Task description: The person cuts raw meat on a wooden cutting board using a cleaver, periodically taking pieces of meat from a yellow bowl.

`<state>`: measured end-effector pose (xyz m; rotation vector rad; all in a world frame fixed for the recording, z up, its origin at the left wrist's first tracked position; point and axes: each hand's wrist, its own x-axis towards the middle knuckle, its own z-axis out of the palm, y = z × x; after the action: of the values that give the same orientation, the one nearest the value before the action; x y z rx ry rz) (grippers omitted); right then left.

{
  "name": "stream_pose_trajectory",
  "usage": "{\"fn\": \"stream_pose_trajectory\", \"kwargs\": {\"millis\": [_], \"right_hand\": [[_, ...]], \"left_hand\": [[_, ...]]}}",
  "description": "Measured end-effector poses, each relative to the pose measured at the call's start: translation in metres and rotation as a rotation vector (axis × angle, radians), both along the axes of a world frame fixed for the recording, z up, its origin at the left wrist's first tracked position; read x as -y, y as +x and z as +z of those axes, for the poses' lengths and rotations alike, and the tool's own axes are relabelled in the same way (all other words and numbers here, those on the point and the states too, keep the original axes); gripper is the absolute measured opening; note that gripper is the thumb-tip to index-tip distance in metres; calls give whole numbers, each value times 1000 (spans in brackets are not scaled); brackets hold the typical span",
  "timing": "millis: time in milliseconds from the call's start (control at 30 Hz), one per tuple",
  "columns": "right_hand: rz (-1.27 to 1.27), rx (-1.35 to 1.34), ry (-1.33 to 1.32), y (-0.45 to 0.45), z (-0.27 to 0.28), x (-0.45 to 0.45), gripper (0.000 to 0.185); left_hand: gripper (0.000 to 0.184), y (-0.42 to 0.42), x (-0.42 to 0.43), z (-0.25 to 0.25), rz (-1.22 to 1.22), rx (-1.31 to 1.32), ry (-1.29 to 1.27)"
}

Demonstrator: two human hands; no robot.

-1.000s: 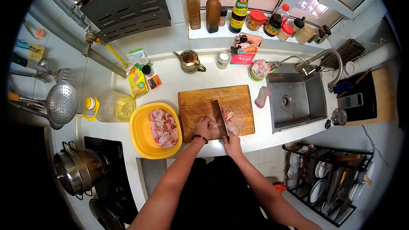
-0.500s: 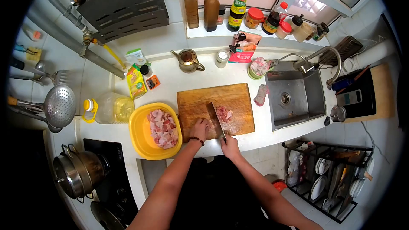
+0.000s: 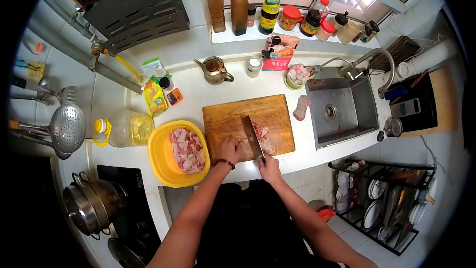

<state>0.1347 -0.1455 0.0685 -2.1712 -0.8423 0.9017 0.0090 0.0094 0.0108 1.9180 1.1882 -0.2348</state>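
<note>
A wooden cutting board (image 3: 225, 116) lies on the counter in front of me. My right hand (image 3: 269, 167) grips the handle of a cleaver (image 3: 253, 138), its wide blade slanting over the middle of the board. Small pieces of raw meat (image 3: 261, 131) lie just right of the blade. Left of the blade, my left hand (image 3: 230, 150), with a beaded bracelet at the wrist, rests on the board with its fingers curled around a bit of pale meat that is mostly hidden. Beside the board on the left, a yellow basin (image 3: 157, 161) holds chunks of raw meat (image 3: 187, 152).
An oil jug (image 3: 131, 128) stands behind the basin, a small teapot (image 3: 215, 71) behind the board. To the right are a cloth (image 3: 301, 107), a green bowl (image 3: 292, 83) and the sink (image 3: 342, 111). Pots (image 3: 89, 203) stand at the left by the stove.
My left hand has shifted slightly left, away from the blade. The cleaver first moved left off the meat pieces, then slightly right again against them. The whole view has shifted a little.
</note>
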Motion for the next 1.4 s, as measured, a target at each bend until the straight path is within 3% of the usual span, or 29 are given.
{"fn": "stream_pose_trajectory", "kwargs": {"millis": [67, 100, 167, 267, 367, 567, 800, 1000, 1400], "right_hand": [[-1, 4, 18, -2, -7, 1, 16], [-2, 13, 36, -2, -8, 2, 17], [-12, 10, 40, -3, -9, 3, 17], [-21, 13, 33, -1, -7, 4, 16], [-27, 21, 23, 0, -2, 3, 16], [-35, 23, 37, -2, 1, -5, 17], [-26, 46, 45, -11, -2, -15, 18], [-22, 65, 52, -18, -4, -17, 17], [-13, 48, -13, -26, -8, -16, 19]], "left_hand": [[21, 1, -8, -2, -6, 437, 443], [21, 2, -13, -3, -7, 438, 443], [24, 5, -22, -6, -368, 552, 453], [25, 9, -21, -18, -203, 481, 224], [25, 12, -13, -3, -52, 308, 251], [27, 7, 2, -19, 142, 448, 139], [23, 8, 0, -25, 172, 478, 28], [26, 8, 0, -28, 77, 439, 102], [12, 12, 7, -16, 158, 460, 193]]}}
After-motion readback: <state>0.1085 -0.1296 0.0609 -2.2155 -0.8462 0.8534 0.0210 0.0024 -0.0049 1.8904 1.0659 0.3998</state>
